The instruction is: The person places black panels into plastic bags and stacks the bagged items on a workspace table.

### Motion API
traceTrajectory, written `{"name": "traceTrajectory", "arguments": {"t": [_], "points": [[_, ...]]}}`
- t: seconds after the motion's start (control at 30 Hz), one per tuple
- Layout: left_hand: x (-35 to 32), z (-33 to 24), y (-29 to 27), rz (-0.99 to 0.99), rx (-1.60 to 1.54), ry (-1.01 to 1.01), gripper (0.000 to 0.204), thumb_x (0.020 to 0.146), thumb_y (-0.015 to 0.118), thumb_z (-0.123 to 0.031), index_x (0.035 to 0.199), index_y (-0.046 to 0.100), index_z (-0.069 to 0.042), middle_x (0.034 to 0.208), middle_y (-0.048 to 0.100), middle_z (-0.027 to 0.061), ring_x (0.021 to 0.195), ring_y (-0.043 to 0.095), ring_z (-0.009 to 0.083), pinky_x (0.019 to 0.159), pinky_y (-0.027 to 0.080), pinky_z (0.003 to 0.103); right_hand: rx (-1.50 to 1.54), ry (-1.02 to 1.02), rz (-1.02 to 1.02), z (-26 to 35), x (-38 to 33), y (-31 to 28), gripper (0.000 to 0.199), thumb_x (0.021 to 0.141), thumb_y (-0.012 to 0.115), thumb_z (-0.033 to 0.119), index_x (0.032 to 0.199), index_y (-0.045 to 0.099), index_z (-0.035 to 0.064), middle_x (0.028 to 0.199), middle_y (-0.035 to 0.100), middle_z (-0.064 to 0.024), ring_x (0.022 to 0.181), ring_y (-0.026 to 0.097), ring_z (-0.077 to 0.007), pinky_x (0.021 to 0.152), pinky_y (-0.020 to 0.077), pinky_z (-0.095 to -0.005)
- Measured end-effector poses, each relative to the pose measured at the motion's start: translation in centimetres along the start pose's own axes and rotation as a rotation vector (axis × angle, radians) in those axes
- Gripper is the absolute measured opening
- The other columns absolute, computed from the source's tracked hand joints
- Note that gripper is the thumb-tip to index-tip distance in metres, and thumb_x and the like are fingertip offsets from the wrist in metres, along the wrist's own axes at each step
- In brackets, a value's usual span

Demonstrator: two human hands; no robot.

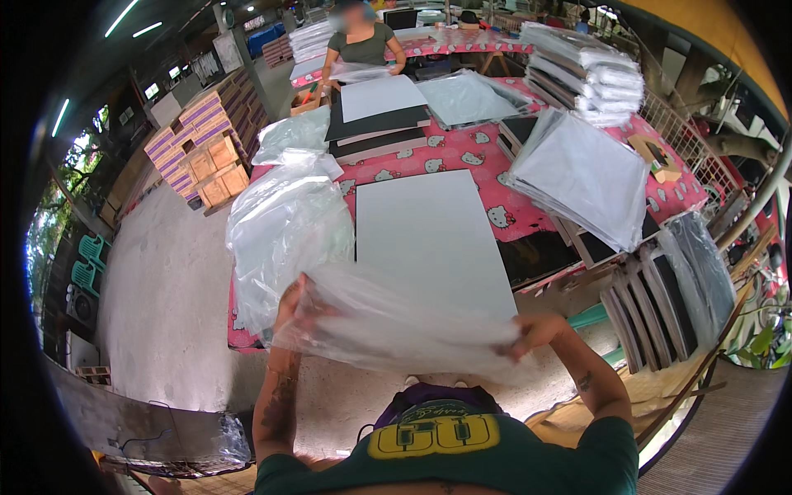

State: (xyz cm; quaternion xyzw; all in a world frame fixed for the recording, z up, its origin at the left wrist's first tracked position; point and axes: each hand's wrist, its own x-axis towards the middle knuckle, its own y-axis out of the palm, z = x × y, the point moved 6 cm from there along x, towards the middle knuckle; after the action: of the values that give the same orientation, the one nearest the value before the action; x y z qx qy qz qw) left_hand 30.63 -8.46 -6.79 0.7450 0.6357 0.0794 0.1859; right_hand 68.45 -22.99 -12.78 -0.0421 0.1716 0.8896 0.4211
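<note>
Dark green shirt with yellow lettering (437, 447) occupies the near edge. Step in hand, as judged: managing the clear, crinkled plastic film (396, 320) stretched between two hands.

Left side: hold the film clear of the loose pile of clear plastic bags (289, 223), which lies close enough to snag. Centre: apply even tension; slack folds may catch on the near edge of the white rectangular sheet (425, 239) above the pink cartoon-print tablecloth (491, 194). Right side: match the height of the opposite grip to prevent skew. Pinch lightly; excess force may crease thin plastic.

Pose, left to right. Left forearm (277, 404): nearly straight ahead. Left hand (299, 305): beside the pile's near end, closed on the film's left end; film and blur obscure exact finger placement. Film: suspended across the sheet's near part; contact with the sheet cannot be determined. Right hand (535, 333): near the sheet's near right corner, clamped on the film's right end, fingertips blurred. Right forearm (582, 371): angled inward from an outward elbow.
</note>
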Motion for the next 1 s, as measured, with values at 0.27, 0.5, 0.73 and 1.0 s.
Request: {"name": "traceTrajectory", "arguments": {"t": [0.27,0.5,0.73,1.0], "points": [[-2.0,6.0,-4.2,0.116,-0.049,0.106,0.027,0.078,0.063,-0.018,0.100,0.056,-0.005,0.080,0.060,0.0047,0.068,0.060,0.0139,0.063,0.050,0.026,0.137,-0.037,-0.151,-11.9,-3.6,-3.1,0.053,0.076,0.070,0.014,0.124,0.051,0.0009,0.107,0.060,-0.0118,0.090,0.058,-0.0189,0.075,0.0491,-0.0320],[-4.5,19.5,-5.3,-0.421,0.751,0.239,0.037,0.079,0.051,-0.001,0.116,0.053,0.000,0.079,0.063,0.0152,0.068,0.061,0.0245,0.064,0.048,0.035,-0.504,-0.065,-1.244,-14.8,-3.3,-8.0,0.052,0.078,0.049,-0.004,0.129,0.046,0.0002,0.088,0.061,-0.0115,0.067,0.056,-0.0150,0.057,0.0481,-0.0293],[-5.3,18.6,-4.3,-0.414,1.151,0.099,0.049,0.080,0.045,0.002,0.129,0.049,-0.003,0.086,0.066,0.0208,0.065,0.061,0.0248,0.065,0.047,0.034,-0.479,-0.144,-1.255,-14.4,-1.3,-5.7,0.050,0.076,0.040,-0.010,0.123,0.051,-0.0004,0.099,0.060,-0.0136,0.058,0.057,-0.0134,0.050,0.0478,-0.0261],[-6.6,12.5,-1.0,-0.254,1.278,0.400,0.040,0.065,0.049,0.007,0.103,0.061,0.003,0.082,0.064,0.0203,0.077,0.060,0.0399,0.077,0.047,0.043,-0.298,-0.152,-1.277,-9.7,-2.9,-4.5,0.054,0.072,0.041,-0.014,0.123,0.052,-0.0012,0.104,0.060,-0.0180,0.071,0.062,-0.0186,0.056,0.0518,-0.0268]]}}
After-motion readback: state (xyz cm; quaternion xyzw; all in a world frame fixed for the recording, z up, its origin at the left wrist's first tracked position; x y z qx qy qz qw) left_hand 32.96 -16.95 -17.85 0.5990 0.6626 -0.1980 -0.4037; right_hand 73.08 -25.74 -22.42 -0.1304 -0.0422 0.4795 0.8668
